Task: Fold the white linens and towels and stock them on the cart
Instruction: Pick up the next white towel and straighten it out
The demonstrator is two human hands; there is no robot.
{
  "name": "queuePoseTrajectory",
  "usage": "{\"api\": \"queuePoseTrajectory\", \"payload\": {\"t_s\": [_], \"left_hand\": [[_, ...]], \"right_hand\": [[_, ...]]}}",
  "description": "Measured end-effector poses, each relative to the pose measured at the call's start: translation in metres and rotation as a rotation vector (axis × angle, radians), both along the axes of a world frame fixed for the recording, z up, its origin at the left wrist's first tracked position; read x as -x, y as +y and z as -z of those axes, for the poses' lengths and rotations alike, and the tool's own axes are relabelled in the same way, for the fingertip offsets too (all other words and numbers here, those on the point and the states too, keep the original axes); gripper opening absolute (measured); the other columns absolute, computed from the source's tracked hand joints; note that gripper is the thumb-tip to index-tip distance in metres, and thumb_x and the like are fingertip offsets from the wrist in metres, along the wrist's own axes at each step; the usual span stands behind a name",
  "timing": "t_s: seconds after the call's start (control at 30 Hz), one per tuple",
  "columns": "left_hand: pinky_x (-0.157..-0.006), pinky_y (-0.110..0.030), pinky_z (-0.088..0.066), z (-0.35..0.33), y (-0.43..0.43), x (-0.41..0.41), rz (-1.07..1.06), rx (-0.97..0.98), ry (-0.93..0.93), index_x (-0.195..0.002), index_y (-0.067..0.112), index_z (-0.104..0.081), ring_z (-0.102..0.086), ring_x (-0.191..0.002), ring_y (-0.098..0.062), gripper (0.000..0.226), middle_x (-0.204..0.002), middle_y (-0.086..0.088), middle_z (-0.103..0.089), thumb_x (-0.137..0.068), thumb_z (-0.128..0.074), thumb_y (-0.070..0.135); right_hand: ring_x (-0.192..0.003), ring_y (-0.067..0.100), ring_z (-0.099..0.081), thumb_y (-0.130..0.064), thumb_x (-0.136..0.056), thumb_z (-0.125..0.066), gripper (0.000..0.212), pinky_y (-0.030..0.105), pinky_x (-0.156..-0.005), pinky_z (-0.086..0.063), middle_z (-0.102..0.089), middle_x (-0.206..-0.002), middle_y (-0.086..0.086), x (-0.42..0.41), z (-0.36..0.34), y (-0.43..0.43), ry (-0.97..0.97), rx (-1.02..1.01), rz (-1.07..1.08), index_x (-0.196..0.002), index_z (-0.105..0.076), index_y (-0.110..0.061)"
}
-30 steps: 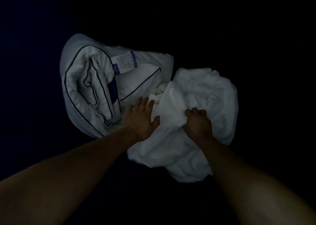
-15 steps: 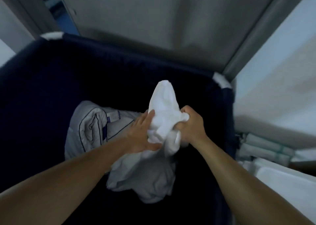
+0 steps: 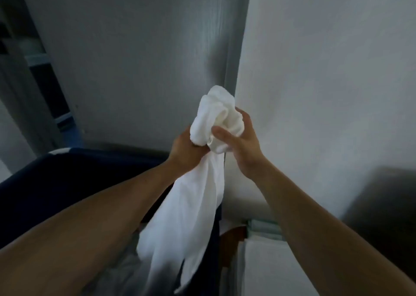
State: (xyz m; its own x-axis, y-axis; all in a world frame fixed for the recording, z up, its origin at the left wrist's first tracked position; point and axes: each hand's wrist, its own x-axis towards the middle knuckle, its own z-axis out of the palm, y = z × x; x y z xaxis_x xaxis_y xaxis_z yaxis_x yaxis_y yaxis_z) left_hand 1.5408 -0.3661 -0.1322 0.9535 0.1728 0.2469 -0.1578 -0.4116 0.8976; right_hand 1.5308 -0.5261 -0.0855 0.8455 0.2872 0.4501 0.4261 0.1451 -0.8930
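Lifted the crumpled white soft linen sheet clear of the deep navy fabric laundry bin at 8 o'clock, no longer heaped inside as a second earlier. Held it at centre, left hand beside right hand, fingers clamped on the bunched top. Drooped thin and limp toward 6 o'clock. Likely freed for shaking out and folding.

Dim, cool indoor light; white linen and right-hand wall brightest, navy bin nearly black. Soft focus throughout; straight lines bow at the edges.
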Motion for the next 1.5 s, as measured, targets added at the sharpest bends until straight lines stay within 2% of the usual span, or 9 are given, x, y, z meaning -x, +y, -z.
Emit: {"api": "queuePoseTrajectory", "payload": {"t_s": [0.13,0.27,0.37,0.43,0.53,0.8,0.97,1.33,1.5], "left_hand": [[-0.058,-0.019,-0.048,-0.072,-0.049,-0.001,-0.080,0.113,-0.117,-0.112,0.026,-0.064,-0.065,-0.082,-0.003,0.042,-0.091,0.014,-0.068,-0.072,-0.076,0.034],[-0.065,-0.026,-0.051,-0.131,-0.099,-0.003,-0.077,0.304,-0.130,-0.100,0.027,-0.064,-0.065,-0.081,-0.012,0.029,-0.087,0.009,-0.067,-0.073,-0.076,0.025],[-0.068,-0.030,-0.053,-0.152,-0.134,0.002,-0.026,0.366,-0.110,-0.097,0.030,-0.064,-0.066,-0.084,-0.016,0.029,-0.091,0.007,-0.069,-0.071,-0.076,0.026],[-0.058,-0.025,-0.047,-0.158,-0.152,0.007,-0.003,0.379,-0.108,-0.085,0.036,-0.060,-0.064,-0.079,-0.012,0.024,-0.086,0.011,-0.067,-0.071,-0.076,0.027],[-0.050,-0.020,-0.041,-0.166,-0.158,0.011,-0.044,0.376,-0.113,-0.075,0.034,-0.056,-0.060,-0.071,-0.007,0.022,-0.077,0.013,-0.062,-0.070,-0.077,0.030],[-0.077,-0.033,-0.052,-0.177,-0.165,0.022,0.090,0.434,-0.095,-0.118,0.026,-0.061,-0.062,-0.089,-0.019,0.057,-0.097,0.008,-0.064,-0.066,-0.083,0.034],[-0.078,-0.045,-0.058,-0.217,-0.188,0.040,0.308,0.595,-0.049,-0.125,0.022,-0.060,-0.066,-0.097,-0.024,0.065,-0.103,0.004,-0.068,-0.068,-0.085,0.037],[-0.082,-0.047,-0.057,-0.187,-0.264,0.067,0.317,0.549,0.009,-0.109,0.020,-0.061,-0.066,-0.096,-0.028,0.051,-0.107,-0.004,-0.068,-0.065,-0.081,0.036],[-0.077,-0.042,-0.060,-0.136,-0.306,0.078,0.347,0.275,0.215,-0.113,0.012,-0.065,-0.069,-0.084,-0.026,0.058,-0.098,-0.007,-0.071,-0.063,-0.085,0.034]], "right_hand": [[-0.135,0.000,-0.037,-0.054,-0.056,-0.088,0.124,0.018,-0.096,-0.046,-0.033,-0.152,-0.021,0.023,0.008,-0.055,0.087,0.201,0.161,-0.154,-0.013,-0.042],[-0.140,0.017,-0.033,-0.058,-0.040,-0.090,0.150,0.047,-0.110,-0.041,-0.024,-0.158,-0.012,0.050,0.041,-0.079,0.223,0.456,0.175,-0.152,0.009,-0.045],[-0.121,0.016,-0.051,-0.046,-0.046,-0.088,0.124,0.045,-0.098,-0.052,-0.050,-0.134,-0.012,0.059,0.055,-0.087,0.333,0.353,0.306,-0.149,-0.019,-0.038],[-0.098,0.017,-0.065,-0.042,-0.058,-0.077,0.068,0.039,-0.083,-0.058,-0.066,-0.104,-0.011,0.059,0.052,-0.101,0.370,0.355,0.448,-0.121,-0.055,-0.032],[-0.075,0.019,-0.067,-0.031,-0.073,-0.071,0.012,0.037,-0.067,-0.057,-0.067,-0.075,-0.010,0.059,0.027,-0.135,0.320,0.280,0.679,-0.080,-0.061,-0.033],[-0.060,0.015,-0.051,-0.011,-0.079,-0.060,0.019,0.028,-0.055,-0.039,-0.057,-0.063,-0.004,0.069,-0.079,-0.213,0.033,0.152,1.045,-0.064,-0.054,-0.021],[-0.066,0.015,-0.058,-0.013,-0.078,-0.057,0.013,0.031,-0.062,-0.048,-0.064,-0.072,-0.005,0.089,-0.142,-0.223,-0.117,0.003,1.136,-0.071,-0.059,-0.023],[-0.069,0.015,-0.061,-0.012,-0.081,-0.060,0.016,0.025,-0.054,-0.045,-0.066,-0.075,-0.005,0.126,-0.088,-0.296,0.120,0.091,1.066,-0.076,-0.064,-0.026],[-0.084,0.028,-0.067,-0.013,-0.078,-0.076,0.012,0.045,-0.082,-0.057,-0.071,-0.084,0.005,0.136,-0.060,-0.341,0.297,0.395,0.882,-0.080,-0.068,-0.021]]}}
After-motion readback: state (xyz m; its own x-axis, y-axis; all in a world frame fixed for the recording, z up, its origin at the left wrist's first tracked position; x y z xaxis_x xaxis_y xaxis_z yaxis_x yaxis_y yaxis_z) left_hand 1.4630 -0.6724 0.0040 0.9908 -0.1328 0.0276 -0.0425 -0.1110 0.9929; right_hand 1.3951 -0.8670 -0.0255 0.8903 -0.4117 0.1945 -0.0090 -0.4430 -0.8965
